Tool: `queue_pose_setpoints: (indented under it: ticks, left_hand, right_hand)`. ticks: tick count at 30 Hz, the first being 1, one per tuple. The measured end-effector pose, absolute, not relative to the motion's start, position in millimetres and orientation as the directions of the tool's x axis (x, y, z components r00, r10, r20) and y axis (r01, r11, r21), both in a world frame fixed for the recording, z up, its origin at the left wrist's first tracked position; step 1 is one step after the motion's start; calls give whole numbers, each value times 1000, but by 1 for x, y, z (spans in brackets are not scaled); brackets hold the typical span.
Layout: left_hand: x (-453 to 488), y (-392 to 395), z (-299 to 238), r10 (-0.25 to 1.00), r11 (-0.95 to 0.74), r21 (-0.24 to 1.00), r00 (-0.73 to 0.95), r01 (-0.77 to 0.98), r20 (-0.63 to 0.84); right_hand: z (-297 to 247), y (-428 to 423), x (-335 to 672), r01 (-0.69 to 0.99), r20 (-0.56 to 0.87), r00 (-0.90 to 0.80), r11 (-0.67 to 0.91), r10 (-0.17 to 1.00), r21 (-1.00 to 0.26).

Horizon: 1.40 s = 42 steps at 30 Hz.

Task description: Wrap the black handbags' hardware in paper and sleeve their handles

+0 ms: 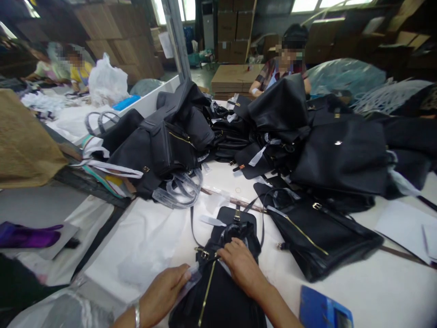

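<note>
A black backpack (pixel 232 296) with a gold zipper lies in front of me on the white table, its buckled flap folded back away from me. My left hand (pixel 165 289) is closed on a strip of clear plastic wrap (pixel 191 280) at the bag's left edge, by a buckle. My right hand (pixel 241 264) rests at the bag's mouth, fingers curled on the gathered black material; whatever lies under the fingertips is hidden. A white tag (pixel 211 221) lies beside the flap. To the right lies another black bag (pixel 300 232) with a gold zipper.
Black bags (pixel 341 155) are heaped across the far side of the table. A blue device (pixel 324 310) sits at the near right, below white paper (pixel 406 228). A brown sack (pixel 27 141) stands at left. Across the table is a co-worker (pixel 269 77); two more people sit at the far left.
</note>
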State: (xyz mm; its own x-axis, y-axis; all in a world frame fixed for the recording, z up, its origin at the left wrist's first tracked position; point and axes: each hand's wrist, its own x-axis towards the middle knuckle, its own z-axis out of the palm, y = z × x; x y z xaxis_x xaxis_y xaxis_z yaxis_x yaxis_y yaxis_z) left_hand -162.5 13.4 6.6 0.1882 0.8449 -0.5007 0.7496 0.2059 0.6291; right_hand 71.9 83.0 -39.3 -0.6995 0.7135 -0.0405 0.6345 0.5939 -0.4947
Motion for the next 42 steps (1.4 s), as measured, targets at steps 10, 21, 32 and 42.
queue_pose_setpoints:
  ticks: [10, 21, 32, 42]
  left_hand:
    - [-139, 29, -2, 813, 242, 611, 185, 754, -551]
    - [-131, 36, -26, 780, 288, 665, 234, 689, -580]
    - [-121, 38, -14, 771, 336, 628, 178, 702, -611]
    - [-117, 47, -16, 792, 337, 560, 94, 757, -604]
  right_hand:
    - [-19, 95, 91, 578, -145, -774, 592, 617, -561]
    - [-41, 104, 84, 472, -145, -843, 584, 518, -660]
    - [-39, 111, 77, 383, -64, -882, 631, 467, -675]
    - [-44, 114, 71, 415, -34, -877, 722, 479, -553]
